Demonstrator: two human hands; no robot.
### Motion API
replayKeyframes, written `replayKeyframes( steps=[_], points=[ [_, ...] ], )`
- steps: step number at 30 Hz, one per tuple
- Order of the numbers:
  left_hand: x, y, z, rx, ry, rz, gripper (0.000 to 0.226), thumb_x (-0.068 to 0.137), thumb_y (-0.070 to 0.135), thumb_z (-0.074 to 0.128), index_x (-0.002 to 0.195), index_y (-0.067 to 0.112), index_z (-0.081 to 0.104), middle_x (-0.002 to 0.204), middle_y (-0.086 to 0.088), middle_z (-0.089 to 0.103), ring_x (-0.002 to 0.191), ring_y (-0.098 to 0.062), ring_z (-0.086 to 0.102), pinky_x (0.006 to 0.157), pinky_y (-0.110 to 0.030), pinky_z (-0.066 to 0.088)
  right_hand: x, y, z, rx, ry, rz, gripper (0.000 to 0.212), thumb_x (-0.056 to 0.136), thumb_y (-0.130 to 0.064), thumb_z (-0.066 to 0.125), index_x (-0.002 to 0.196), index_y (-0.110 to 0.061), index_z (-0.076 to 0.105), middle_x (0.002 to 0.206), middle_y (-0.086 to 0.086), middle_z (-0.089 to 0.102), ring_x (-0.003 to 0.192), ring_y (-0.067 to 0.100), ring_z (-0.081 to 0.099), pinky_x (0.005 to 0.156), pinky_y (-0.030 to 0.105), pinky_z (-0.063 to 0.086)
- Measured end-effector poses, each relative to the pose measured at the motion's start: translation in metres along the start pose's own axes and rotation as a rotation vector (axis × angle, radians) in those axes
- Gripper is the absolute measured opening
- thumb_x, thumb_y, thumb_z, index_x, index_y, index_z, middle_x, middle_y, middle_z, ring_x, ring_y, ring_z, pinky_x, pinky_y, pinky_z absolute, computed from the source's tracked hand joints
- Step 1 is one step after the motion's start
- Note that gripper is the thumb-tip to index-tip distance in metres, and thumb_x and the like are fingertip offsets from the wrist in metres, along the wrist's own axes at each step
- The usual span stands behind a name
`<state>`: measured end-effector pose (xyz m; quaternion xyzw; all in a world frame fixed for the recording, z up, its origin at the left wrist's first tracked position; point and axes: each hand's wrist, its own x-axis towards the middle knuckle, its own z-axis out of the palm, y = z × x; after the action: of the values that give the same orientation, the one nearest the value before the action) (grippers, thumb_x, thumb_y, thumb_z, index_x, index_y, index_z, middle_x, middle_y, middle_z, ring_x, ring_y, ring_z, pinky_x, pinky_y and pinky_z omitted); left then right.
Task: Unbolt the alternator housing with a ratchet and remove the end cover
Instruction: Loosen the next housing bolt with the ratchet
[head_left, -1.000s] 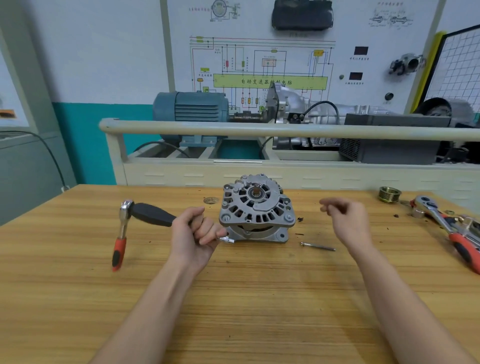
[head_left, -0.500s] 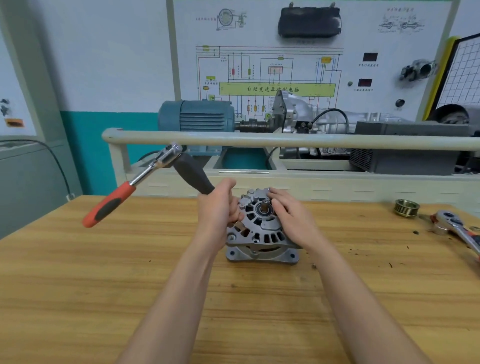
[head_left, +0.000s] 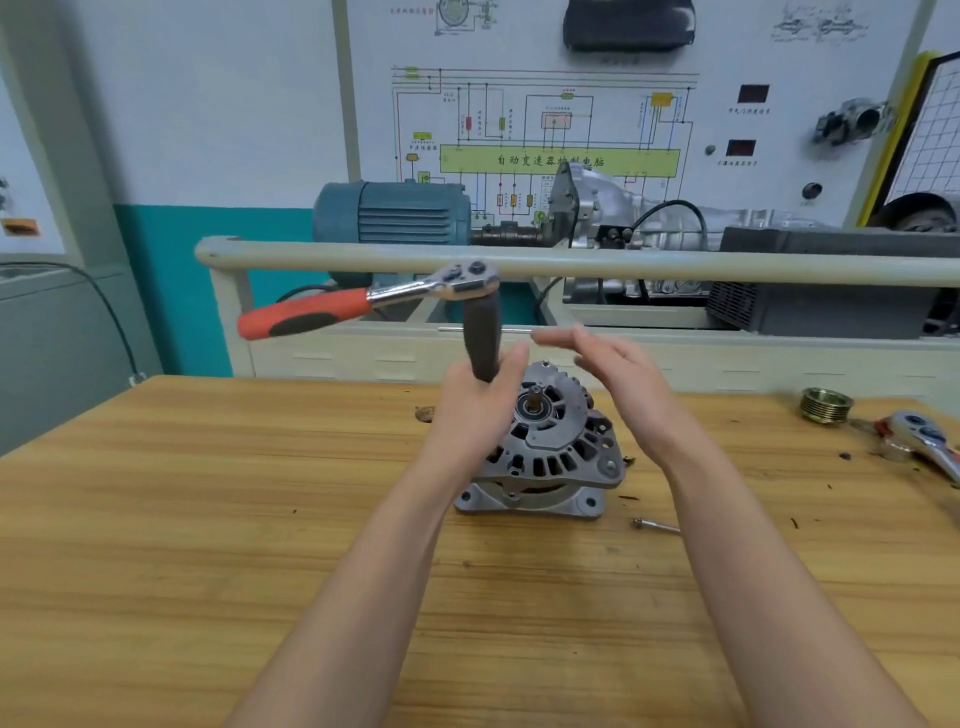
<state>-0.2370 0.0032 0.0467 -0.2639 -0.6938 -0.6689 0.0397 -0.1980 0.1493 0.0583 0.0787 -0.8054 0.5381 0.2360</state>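
The grey alternator stands on the wooden bench with its slotted end cover and shaft facing up. My left hand grips a black extension handle that stands upright at the cover's left side. On top of that handle sits the ratchet, its red grip pointing left. My right hand hovers above the alternator's right side with fingers straight, holding nothing. A loose long bolt lies on the bench to the right of the housing.
A second ratchet and a pulley lie at the bench's far right. Behind the bench runs a pale rail in front of a blue motor and a gearbox rig.
My left hand has swung the extension handle upright and the ratchet's red grip has risen. My right hand has lifted off the end cover and opened above it.
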Motion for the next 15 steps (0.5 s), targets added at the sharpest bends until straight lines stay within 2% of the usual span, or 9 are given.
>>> replayKeyframes(
  steps=[2,5,7,8,9,11,14,15],
  points=[
    [-0.001,-0.002,0.002,0.037,-0.019,0.014,0.036,0.097,0.037,0.05,0.069,0.018,0.042,0.055,0.004,0.038,0.048,-0.01,0.036,0.056,-0.032,0.035,-0.004,-0.02,-0.001,0.165,-0.099,-0.11,0.034,0.089,-0.027,0.052,0.12,-0.021,0.063,0.122,-0.007,0.066,0.122,0.005,0.055,0.108,0.031,0.038],
    [0.001,-0.003,-0.009,0.055,-0.095,0.035,0.033,0.097,0.037,0.05,0.073,0.014,0.046,0.051,0.01,0.042,0.046,-0.006,0.038,0.053,-0.026,0.036,-0.011,-0.041,0.016,0.21,-0.169,-0.168,0.045,0.085,-0.018,0.059,0.13,-0.016,0.054,0.12,-0.001,0.068,0.116,0.009,0.06,0.1,0.026,0.047],
    [0.003,-0.004,-0.023,0.11,-0.162,0.089,0.023,0.097,0.025,0.05,0.078,0.014,0.056,0.053,0.012,0.052,0.048,-0.002,0.044,0.05,-0.018,0.037,-0.014,-0.047,0.038,0.109,-0.112,-0.207,0.039,0.091,-0.011,0.06,0.13,-0.008,0.054,0.119,0.007,0.067,0.112,0.014,0.062,0.099,0.032,0.049],
    [0.004,-0.004,-0.029,0.126,-0.184,0.109,0.019,0.097,0.019,0.05,0.081,0.022,0.061,0.058,0.01,0.057,0.052,-0.005,0.048,0.049,-0.018,0.038,-0.015,-0.048,0.048,0.061,-0.071,-0.234,0.036,0.092,-0.007,0.059,0.128,-0.004,0.055,0.118,0.009,0.067,0.111,0.017,0.063,0.099,0.037,0.049],
    [0.005,-0.004,-0.033,0.135,-0.198,0.122,0.023,0.095,0.015,0.05,0.081,0.028,0.063,0.065,0.001,0.059,0.056,-0.012,0.05,0.05,-0.023,0.039,-0.014,-0.048,0.056,0.029,-0.031,-0.254,0.034,0.093,-0.005,0.058,0.127,-0.003,0.057,0.117,0.011,0.067,0.111,0.019,0.062,0.099,0.041,0.049],
    [0.006,-0.005,-0.038,0.111,-0.215,0.116,0.021,0.094,0.011,0.052,0.083,0.026,0.062,0.073,-0.009,0.058,0.063,-0.021,0.051,0.052,-0.03,0.04,-0.013,-0.047,0.066,0.013,0.017,-0.277,0.033,0.092,-0.003,0.057,0.125,-0.003,0.058,0.115,0.011,0.067,0.112,0.022,0.061,0.099,0.045,0.047],
    [0.006,-0.004,-0.038,0.104,-0.172,0.124,0.012,0.092,0.011,0.057,0.084,0.02,0.061,0.069,0.005,0.062,0.064,-0.011,0.057,0.052,-0.021,0.044,-0.011,-0.046,0.07,0.01,0.064,-0.289,0.033,0.092,-0.002,0.055,0.125,-0.006,0.06,0.113,0.009,0.068,0.11,0.021,0.061,0.097,0.045,0.048],
    [0.006,-0.003,-0.038,0.111,-0.147,0.136,0.012,0.092,0.012,0.058,0.083,0.018,0.061,0.069,0.005,0.063,0.063,-0.011,0.057,0.053,-0.021,0.043,-0.011,-0.046,0.071,0.017,0.08,-0.292,0.033,0.092,-0.002,0.054,0.124,-0.006,0.06,0.112,0.008,0.068,0.109,0.02,0.062,0.097,0.045,0.049]
  ],
)
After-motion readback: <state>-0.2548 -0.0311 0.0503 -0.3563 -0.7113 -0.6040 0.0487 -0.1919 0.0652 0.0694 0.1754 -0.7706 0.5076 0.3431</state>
